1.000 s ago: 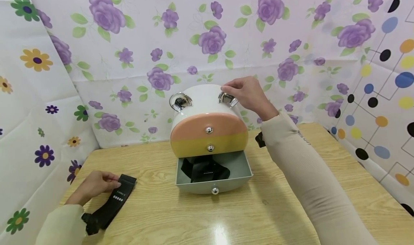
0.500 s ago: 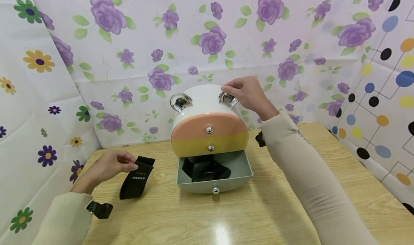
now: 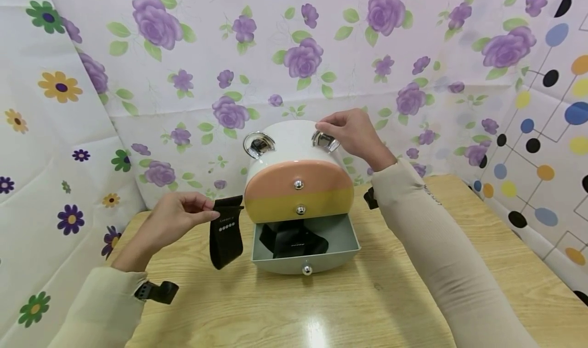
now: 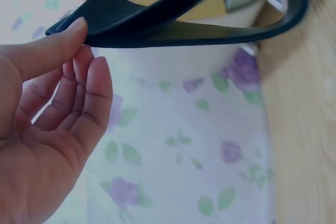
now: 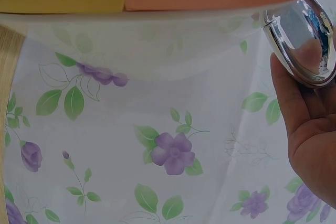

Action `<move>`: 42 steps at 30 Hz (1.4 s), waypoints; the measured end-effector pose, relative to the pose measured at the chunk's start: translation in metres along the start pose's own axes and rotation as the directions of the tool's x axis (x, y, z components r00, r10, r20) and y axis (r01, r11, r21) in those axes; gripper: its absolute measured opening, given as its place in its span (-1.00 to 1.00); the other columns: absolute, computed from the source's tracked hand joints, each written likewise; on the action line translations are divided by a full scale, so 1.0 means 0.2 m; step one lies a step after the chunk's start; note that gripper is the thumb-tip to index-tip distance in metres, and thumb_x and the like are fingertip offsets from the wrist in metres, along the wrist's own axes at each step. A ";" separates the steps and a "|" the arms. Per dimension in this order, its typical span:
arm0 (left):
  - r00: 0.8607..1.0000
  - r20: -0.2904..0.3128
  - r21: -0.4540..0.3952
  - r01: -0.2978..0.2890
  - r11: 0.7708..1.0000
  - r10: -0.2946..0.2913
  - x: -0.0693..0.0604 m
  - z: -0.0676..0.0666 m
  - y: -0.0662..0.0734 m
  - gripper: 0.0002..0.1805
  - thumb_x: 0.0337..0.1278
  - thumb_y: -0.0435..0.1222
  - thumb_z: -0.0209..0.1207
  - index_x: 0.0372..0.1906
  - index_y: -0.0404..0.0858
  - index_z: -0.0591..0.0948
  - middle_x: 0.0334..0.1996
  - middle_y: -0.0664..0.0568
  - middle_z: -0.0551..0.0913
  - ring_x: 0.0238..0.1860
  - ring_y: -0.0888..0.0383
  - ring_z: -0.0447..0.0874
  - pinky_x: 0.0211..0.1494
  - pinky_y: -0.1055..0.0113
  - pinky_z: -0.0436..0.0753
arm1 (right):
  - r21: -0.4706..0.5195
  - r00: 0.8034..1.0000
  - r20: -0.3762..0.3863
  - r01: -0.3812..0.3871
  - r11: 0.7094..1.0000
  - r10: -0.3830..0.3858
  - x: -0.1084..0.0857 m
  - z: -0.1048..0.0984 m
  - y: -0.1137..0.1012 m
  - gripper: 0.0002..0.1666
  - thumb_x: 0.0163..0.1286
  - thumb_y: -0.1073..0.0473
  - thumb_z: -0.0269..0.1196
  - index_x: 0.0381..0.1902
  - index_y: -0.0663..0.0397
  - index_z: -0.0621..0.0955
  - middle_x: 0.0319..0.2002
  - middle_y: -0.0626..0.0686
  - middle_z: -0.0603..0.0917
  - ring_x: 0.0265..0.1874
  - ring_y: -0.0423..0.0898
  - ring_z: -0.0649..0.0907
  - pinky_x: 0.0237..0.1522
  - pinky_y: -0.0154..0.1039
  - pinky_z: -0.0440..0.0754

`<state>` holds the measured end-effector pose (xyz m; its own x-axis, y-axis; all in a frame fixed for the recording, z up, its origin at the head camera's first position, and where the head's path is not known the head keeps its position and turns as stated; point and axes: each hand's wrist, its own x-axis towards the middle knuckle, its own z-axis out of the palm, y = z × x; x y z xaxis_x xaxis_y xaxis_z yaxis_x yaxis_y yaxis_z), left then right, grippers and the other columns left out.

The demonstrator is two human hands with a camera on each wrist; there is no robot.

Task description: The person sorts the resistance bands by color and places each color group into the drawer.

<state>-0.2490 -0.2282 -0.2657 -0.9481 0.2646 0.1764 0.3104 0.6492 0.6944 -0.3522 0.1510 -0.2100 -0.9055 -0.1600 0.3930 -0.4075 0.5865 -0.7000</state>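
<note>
My left hand (image 3: 176, 220) pinches one end of a folded black strip (image 3: 226, 238) between thumb and fingers. White lettering and a row of pale dots mark the strip, which hangs in a loop left of the small drawer cabinet (image 3: 298, 146). In the left wrist view, the strip (image 4: 184, 34) curves away from the thumb and fingertips. At the cabinet's top right, my right hand (image 3: 353, 133) holds a chrome ear-shaped piece (image 3: 324, 141); the right wrist view shows fingers against the chrome ear (image 5: 304, 40). Below, the grey-green bottom drawer (image 3: 340, 238) is pulled out, with black flat pieces (image 3: 298, 241) inside.
The cabinet's orange drawer front (image 3: 271, 179) and yellow drawer front (image 3: 271, 210) are closed, each with a round silver knob. A second chrome ear (image 3: 259, 145) is at the top left. Flowered cloth (image 3: 193, 57) hangs behind the wooden table (image 3: 386, 297).
My left hand has lifted the black strip off the table and carried it right and up, close to the cabinet. The right hand stays on the chrome ear.
</note>
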 end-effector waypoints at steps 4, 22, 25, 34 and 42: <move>0.998 -0.059 -0.020 -0.025 0.999 0.024 0.00 0.01 0.08 -0.80 0.22 -0.24 0.38 -0.21 -0.32 0.73 -0.35 0.00 0.71 -0.38 0.22 0.61 -0.35 0.46 0.62 | -0.011 1.000 0.002 0.006 1.000 -0.006 0.00 0.00 0.00 -0.65 0.44 0.00 0.30 -0.05 0.16 0.77 -0.11 0.12 0.76 -0.02 0.01 0.67 0.07 -0.04 0.66; 0.976 -0.151 -0.237 -0.191 0.953 0.158 0.04 0.20 0.30 -0.90 0.18 -0.39 0.37 -0.32 -0.37 0.69 -0.37 -0.06 0.70 -0.45 0.15 0.58 -0.46 0.45 0.55 | -0.013 1.000 0.006 -0.020 1.000 0.021 0.00 0.00 0.00 -0.63 0.45 -0.02 0.30 -0.03 0.15 0.77 -0.06 0.12 0.75 0.03 0.02 0.65 0.12 -0.02 0.64; 0.973 -0.158 -0.251 -0.205 0.946 0.169 0.06 0.26 0.31 -0.92 0.18 -0.42 0.37 -0.33 -0.35 0.69 -0.40 -0.03 0.68 -0.46 0.11 0.56 -0.48 0.44 0.52 | -0.008 0.999 0.009 -0.033 0.999 0.033 0.00 0.00 -0.01 -0.62 0.45 -0.03 0.29 -0.02 0.14 0.76 -0.06 0.11 0.75 0.03 0.02 0.65 0.10 -0.02 0.64; 0.965 -0.159 -0.312 -0.251 0.916 0.210 0.10 0.44 0.32 -0.94 0.16 -0.48 0.36 -0.33 -0.38 0.67 -0.39 -0.07 0.66 -0.45 0.14 0.55 -0.40 0.46 0.59 | -0.014 0.999 0.015 -0.031 0.999 0.032 -0.01 0.00 0.00 -0.61 0.45 -0.04 0.29 -0.01 0.13 0.76 -0.03 0.11 0.74 0.06 0.03 0.64 0.13 -0.01 0.63; 0.966 -0.148 -0.353 -0.252 0.901 0.212 0.14 0.58 0.34 -0.92 0.12 -0.49 0.38 -0.35 -0.34 0.68 -0.41 -0.06 0.70 -0.44 0.13 0.61 -0.41 0.48 0.61 | -0.002 1.000 0.011 -0.028 1.000 0.028 -0.01 0.00 0.00 -0.62 0.45 -0.04 0.29 -0.03 0.12 0.77 -0.07 0.10 0.76 0.01 0.00 0.66 0.09 -0.03 0.65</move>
<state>-0.2460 -0.0936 -0.2942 -0.8605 0.2872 0.4208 0.4937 0.2664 0.8278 -0.3509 0.1508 -0.2097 -0.9179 -0.1526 0.3664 -0.3817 0.5920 -0.7098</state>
